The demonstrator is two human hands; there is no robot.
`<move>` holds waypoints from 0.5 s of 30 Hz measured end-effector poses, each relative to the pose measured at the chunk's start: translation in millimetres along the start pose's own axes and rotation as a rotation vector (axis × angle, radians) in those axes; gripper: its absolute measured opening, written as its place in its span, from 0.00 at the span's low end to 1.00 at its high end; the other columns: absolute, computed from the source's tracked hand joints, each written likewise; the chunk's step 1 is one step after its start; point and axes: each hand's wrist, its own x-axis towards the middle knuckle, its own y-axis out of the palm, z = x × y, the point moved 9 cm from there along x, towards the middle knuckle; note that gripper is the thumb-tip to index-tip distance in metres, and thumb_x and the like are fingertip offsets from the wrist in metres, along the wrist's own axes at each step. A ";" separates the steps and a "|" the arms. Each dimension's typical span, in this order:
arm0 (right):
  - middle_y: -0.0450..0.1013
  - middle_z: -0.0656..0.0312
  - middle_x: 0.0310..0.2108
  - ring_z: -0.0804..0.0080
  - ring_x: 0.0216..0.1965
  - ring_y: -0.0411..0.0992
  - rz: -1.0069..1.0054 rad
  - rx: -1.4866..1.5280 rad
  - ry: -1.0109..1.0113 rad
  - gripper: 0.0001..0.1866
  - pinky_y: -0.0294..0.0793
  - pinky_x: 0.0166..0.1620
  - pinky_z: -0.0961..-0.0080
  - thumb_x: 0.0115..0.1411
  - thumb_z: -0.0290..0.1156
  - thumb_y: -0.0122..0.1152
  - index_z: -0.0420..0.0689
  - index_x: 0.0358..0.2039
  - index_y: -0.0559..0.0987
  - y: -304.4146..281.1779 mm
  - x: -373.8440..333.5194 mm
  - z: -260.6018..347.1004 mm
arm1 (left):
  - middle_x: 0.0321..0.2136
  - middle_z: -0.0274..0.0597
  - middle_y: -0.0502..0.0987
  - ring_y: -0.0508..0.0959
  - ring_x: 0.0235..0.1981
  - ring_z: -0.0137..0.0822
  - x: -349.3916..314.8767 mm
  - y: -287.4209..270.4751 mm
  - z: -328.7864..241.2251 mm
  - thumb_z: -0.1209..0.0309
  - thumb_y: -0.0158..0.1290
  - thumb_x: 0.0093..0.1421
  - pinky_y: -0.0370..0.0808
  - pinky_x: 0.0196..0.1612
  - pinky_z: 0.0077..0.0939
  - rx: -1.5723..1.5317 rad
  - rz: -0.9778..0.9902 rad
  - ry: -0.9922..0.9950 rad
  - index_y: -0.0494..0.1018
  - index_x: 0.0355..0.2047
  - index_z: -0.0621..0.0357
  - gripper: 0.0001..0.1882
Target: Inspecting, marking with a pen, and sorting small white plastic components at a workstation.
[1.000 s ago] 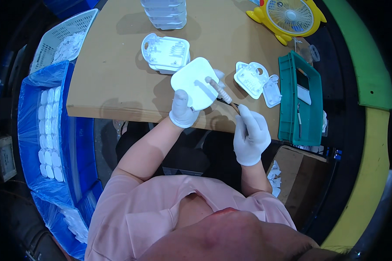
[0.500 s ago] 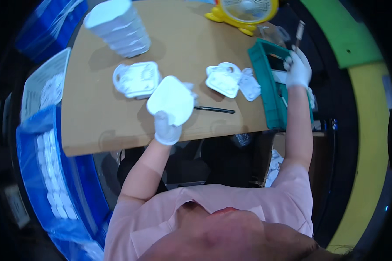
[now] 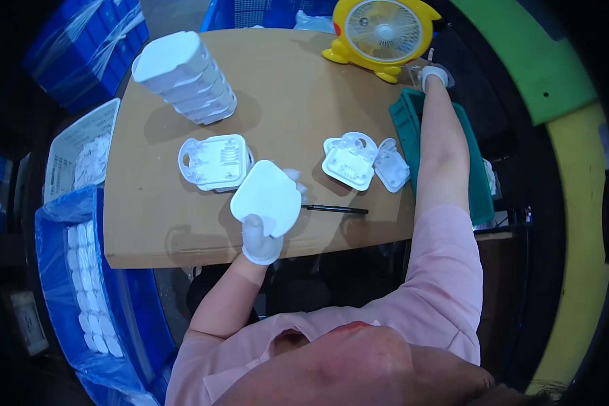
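Observation:
My left hand (image 3: 260, 243) grips a smooth white rounded-square plastic cover (image 3: 267, 197) above the near part of the table. Its thumb lies on the near corner and fingertips show at the right edge. A black pen (image 3: 338, 209) lies just right of the cover. My right hand (image 3: 436, 76), gloved in white like the left, reaches far right beside a clear plastic container (image 3: 414, 72). A slim pen-like stick (image 3: 431, 53) pokes up from that hand; the fingers are mostly hidden. White plastic cases with clear parts lie at left (image 3: 216, 162) and right (image 3: 348, 162).
A tall stack of white cases (image 3: 189, 78) stands at the back left of the brown table (image 3: 284, 81). A yellow fan (image 3: 384, 34) stands at the back right. The green tray (image 3: 479, 183) lies under my right forearm. Blue bins (image 3: 132, 298) and a white basket (image 3: 57, 162) flank the left side.
My right hand has moved from over the green tray, away and left to the clear container, with the stick. My left hand still holds the cover. The head view has shifted, showing more behind the table.

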 end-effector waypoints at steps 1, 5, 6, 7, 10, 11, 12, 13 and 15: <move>0.64 0.51 0.59 0.57 0.58 0.64 0.014 -0.121 -0.081 0.27 0.64 0.59 0.63 0.62 0.41 0.51 0.41 0.60 0.67 27.4 -50.1 33.1 | 0.51 0.49 0.71 0.75 0.47 0.40 -3.5 -14.4 -4.8 0.31 0.52 0.49 0.74 0.49 0.35 0.051 -0.037 0.008 0.59 0.60 0.58 0.51; 0.70 0.51 0.55 0.57 0.52 0.70 -0.026 -0.052 -0.197 0.29 0.69 0.55 0.60 0.58 0.44 0.61 0.47 0.58 0.71 12.3 63.5 -4.4 | 0.52 0.51 0.70 0.75 0.47 0.43 4.0 14.4 7.9 0.31 0.52 0.48 0.73 0.50 0.37 0.023 0.035 -0.066 0.56 0.63 0.56 0.52; 0.71 0.51 0.54 0.58 0.51 0.70 -0.078 0.036 -0.090 0.30 0.70 0.54 0.60 0.57 0.44 0.62 0.46 0.58 0.72 -67.3 136.5 -56.9 | 0.52 0.51 0.70 0.75 0.47 0.43 6.7 32.9 14.0 0.31 0.52 0.48 0.73 0.50 0.37 -0.073 0.125 -0.090 0.56 0.63 0.56 0.52; 0.71 0.51 0.53 0.59 0.50 0.71 -0.105 0.143 -0.031 0.30 0.71 0.53 0.60 0.56 0.44 0.63 0.45 0.57 0.72 -135.1 169.7 -78.8 | 0.52 0.52 0.70 0.75 0.47 0.43 3.3 44.2 10.9 0.31 0.52 0.49 0.73 0.50 0.37 -0.149 0.213 -0.090 0.55 0.64 0.56 0.52; 0.71 0.50 0.55 0.57 0.54 0.71 -0.014 -0.106 -0.185 0.28 0.71 0.53 0.59 0.60 0.48 0.56 0.44 0.56 0.73 14.0 73.8 27.2 | 0.53 0.51 0.69 0.75 0.48 0.41 3.8 7.0 7.6 0.35 0.56 0.48 0.73 0.50 0.35 -0.066 0.034 -0.072 0.56 0.63 0.57 0.51; 0.69 0.50 0.57 0.56 0.56 0.70 0.002 -0.207 -0.288 0.29 0.70 0.54 0.58 0.62 0.50 0.54 0.44 0.57 0.73 60.1 5.0 57.5 | 0.53 0.50 0.70 0.75 0.48 0.40 -1.3 -10.4 1.6 0.39 0.60 0.47 0.73 0.50 0.33 -0.077 -0.047 -0.048 0.57 0.62 0.57 0.50; 0.69 0.50 0.57 0.56 0.56 0.70 -0.026 -0.211 -0.261 0.29 0.70 0.54 0.58 0.62 0.50 0.54 0.44 0.57 0.73 33.9 13.4 37.3 | 0.53 0.50 0.70 0.75 0.48 0.40 0.9 -1.0 4.7 0.39 0.60 0.47 0.73 0.50 0.33 -0.097 -0.018 -0.063 0.57 0.62 0.57 0.50; 0.67 0.53 0.59 0.57 0.59 0.67 -0.028 -0.319 -0.202 0.26 0.69 0.55 0.58 0.63 0.47 0.52 0.45 0.57 0.73 10.0 24.4 14.9 | 0.53 0.50 0.70 0.75 0.49 0.39 3.6 8.0 8.8 0.39 0.60 0.47 0.73 0.50 0.33 -0.121 0.010 -0.085 0.57 0.62 0.57 0.51; 0.65 0.55 0.61 0.58 0.61 0.65 -0.008 -0.431 -0.171 0.24 0.69 0.56 0.58 0.64 0.44 0.51 0.45 0.57 0.73 -3.9 7.6 10.6 | 0.53 0.50 0.70 0.74 0.49 0.39 2.5 8.3 9.3 0.39 0.60 0.47 0.73 0.50 0.33 -0.135 0.007 -0.090 0.57 0.62 0.58 0.51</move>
